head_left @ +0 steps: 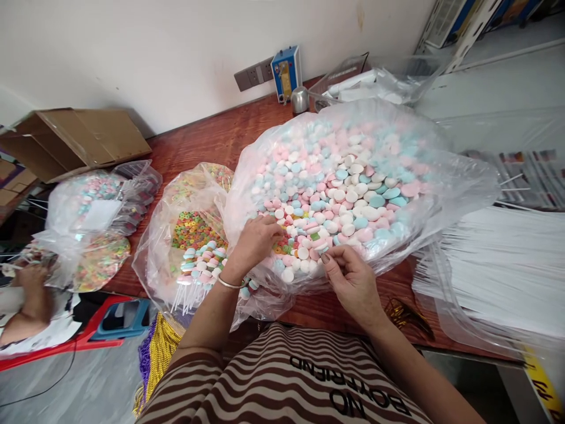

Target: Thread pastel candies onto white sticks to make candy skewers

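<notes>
Striped shirt [282, 377]: worn closest to the camera, printed with dark lettering.
Pastel discs [353, 194]: heaped in a large clear plastic bag [468, 176] on the wooden table [189, 138]; coloured rings [289, 241] are mixed in.
Right hand [351, 280]: a pastel piece [321, 248] is pinched at the heap's near edge.
Left hand [259, 238]: fingers are curled over the heap; whether anything is gripped cannot be told.
Stick-mounted stacks [203, 262]: laid beside the left forearm.
White sticks [489, 265]: piled at right.
</notes>
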The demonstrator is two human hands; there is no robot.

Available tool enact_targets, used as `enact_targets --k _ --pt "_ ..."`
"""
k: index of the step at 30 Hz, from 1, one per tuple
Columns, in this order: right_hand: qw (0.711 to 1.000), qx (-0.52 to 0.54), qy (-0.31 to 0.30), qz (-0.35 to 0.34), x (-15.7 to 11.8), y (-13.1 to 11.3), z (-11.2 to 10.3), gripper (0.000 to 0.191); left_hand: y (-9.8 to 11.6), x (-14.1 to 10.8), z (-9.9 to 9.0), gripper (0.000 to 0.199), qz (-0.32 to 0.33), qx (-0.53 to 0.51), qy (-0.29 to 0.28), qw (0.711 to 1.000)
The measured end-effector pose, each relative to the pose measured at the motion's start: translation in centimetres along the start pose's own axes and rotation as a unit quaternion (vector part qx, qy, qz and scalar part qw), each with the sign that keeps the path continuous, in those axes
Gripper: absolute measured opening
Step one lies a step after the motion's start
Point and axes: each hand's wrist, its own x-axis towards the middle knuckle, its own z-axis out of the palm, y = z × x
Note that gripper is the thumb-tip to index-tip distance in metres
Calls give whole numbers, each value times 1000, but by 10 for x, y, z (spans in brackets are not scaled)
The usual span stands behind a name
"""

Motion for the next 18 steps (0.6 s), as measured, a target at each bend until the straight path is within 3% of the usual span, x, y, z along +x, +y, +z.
enact_targets --k 2,5,7,9,13,18 --pt "1000 -11 -20 -7 -2 -2 0 16 0 0 0 7 -41 -162 53 985" --pt "997 -23 -68 -20 -5 -6 1 15 3 -2 2 16 -135 -417 74 896" --pt "995 -28 -89 -24 -6 -7 3 14 7 -3 5 24 -171 -513 63 839" --pt "994 -33 -97 -26 -7 -8 4 12 10 -4 8 28 -180 -554 67 810" --pt "994 -38 -104 -21 -5 -8 4 12 15 -5 9 28 -176 -572 65 798" --pt "995 -37 -95 -10 -3 -9 5 14 23 -9 7 18 -135 -533 71 832"
